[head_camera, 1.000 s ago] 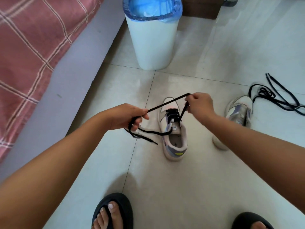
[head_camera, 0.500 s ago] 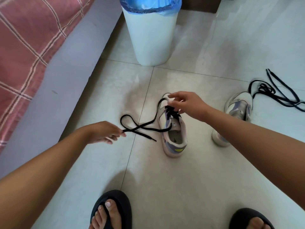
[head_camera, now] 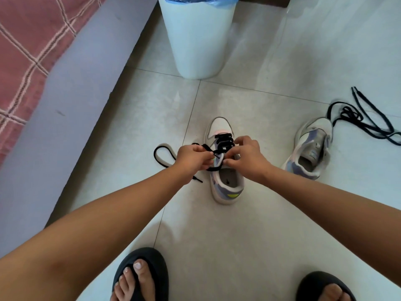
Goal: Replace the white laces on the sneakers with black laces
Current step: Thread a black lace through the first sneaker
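Both hands meet over a sneaker [head_camera: 225,181] on the tiled floor [head_camera: 249,235]: the left hand [head_camera: 191,158] pinches a black lace [head_camera: 223,142] at the shoe's left eyelets, while the right hand [head_camera: 247,158] pinches the tongue area beside it. The lace crosses the lower eyelets, its free end looping on the floor to the left. A second sneaker [head_camera: 310,148], unlaced, lies to the right, with another black lace [head_camera: 364,120] tangled just beyond its toe. A white bin [head_camera: 197,40] with a blue liner stands behind. A checked bedcover [head_camera: 28,44] is at left, and black sandals [head_camera: 141,276] at the bottom.
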